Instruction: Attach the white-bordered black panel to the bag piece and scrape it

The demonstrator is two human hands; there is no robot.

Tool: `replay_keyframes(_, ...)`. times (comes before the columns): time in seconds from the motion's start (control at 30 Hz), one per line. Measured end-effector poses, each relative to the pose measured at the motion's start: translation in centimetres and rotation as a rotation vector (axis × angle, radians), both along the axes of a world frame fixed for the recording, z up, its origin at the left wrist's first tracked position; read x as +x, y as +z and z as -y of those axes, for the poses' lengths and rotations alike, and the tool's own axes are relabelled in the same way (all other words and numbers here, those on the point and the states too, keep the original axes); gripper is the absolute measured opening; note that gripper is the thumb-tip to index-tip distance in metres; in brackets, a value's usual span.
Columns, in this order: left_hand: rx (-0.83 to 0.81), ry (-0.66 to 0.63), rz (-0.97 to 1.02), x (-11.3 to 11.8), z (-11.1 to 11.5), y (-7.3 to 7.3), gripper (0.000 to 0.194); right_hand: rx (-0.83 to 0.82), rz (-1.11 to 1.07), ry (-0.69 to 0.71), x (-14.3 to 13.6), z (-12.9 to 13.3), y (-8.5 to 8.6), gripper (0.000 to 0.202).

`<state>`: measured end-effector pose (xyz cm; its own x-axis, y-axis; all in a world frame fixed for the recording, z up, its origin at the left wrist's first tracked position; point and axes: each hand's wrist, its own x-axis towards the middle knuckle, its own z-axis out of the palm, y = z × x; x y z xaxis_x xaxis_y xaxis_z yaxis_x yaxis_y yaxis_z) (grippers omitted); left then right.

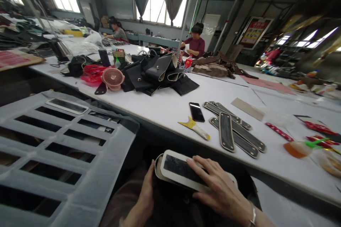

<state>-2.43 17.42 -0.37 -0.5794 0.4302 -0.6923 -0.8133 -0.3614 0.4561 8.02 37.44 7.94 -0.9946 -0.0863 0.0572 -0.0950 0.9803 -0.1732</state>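
Above my lap is an oblong panel (pixel 181 167) with rounded ends, a broad white border and a dark middle. Another light-edged piece (pixel 157 171) shows beneath its left end. My left hand (pixel 147 191) is closed at that left end, with its thumb along the edge and its other fingers hidden. Across the right part of the panel lies my right hand (pixel 217 186), fingers bent over the top and thumb at the near edge. On the table ahead, several dark oblong leather strips (pixel 226 131) with light edges and corner rivets lie overlapping.
Left of me stands a grey slatted plastic crate (pixel 65 138) bearing a similar white-bordered panel (pixel 67 106). The table (pixel 165 113) holds a phone (pixel 196 112), a yellow-ended tool (pixel 194 128), a pink fan (pixel 113 79), black leather pieces (pixel 157 72) and an amber-filled bottle (pixel 297 149). Two people work beyond.
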Motion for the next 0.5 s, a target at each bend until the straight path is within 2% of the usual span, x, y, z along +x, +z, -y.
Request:
replay_keyframes(0.13, 0.062, 0.033, 0.030, 0.0, -0.1, -1.7, 0.049, -0.082, 0.208, 0.038, -0.2, -0.4, 0.0, 0.075)
replay_keyframes(0.23, 0.184, 0.005, 0.083, 0.0, -0.2, -2.6, 0.055, -0.122, 0.284, 0.058, -0.2, -0.7, 0.3, 0.072)
replay_keyframes(0.37, 0.309, -0.080, 0.157, 0.0, -0.3, -2.6, 0.061, -0.172, 0.289, 0.094, -0.2, -0.5, 0.8, 0.068)
replay_keyframes(0.5, 0.282, -0.018, 0.066, 0.1, -0.4, -2.2, 0.053, -0.229, 0.256, 0.083, -0.5, -0.2, 0.5, 0.059)
